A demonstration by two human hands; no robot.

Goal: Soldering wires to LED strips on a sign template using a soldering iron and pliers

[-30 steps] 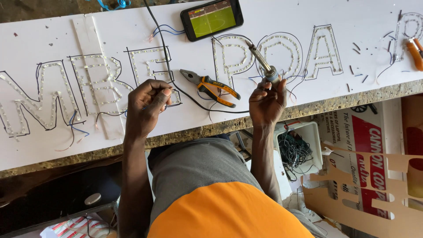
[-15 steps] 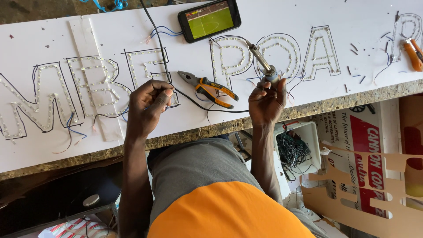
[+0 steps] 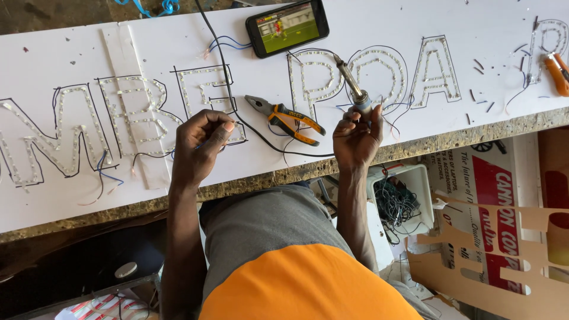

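A long white sign board [image 3: 474, 35] lies on the bench, with large letters outlined in small lamp strips and thin wires. My right hand [image 3: 355, 137] grips a soldering iron [image 3: 354, 90] near the board's front edge, its tip pointing up towards one letter. My left hand [image 3: 200, 145] is closed, pinching a thin wire over another letter. Orange-handled pliers [image 3: 287, 117] lie on the board between my hands. A black cable [image 3: 225, 77] runs from the top edge down across the board to the iron.
A phone [image 3: 287, 26] with a lit screen lies at the board's far edge. Another orange tool [image 3: 557, 74] rests at the far right. Below the bench sit a white box of tangled wires [image 3: 398, 198] and cardboard cut-outs [image 3: 504, 261]. Wire scraps dot the board.
Both hands stay in place with small shifts. The view has drifted slightly; the soldering iron keeps its upward tilt.
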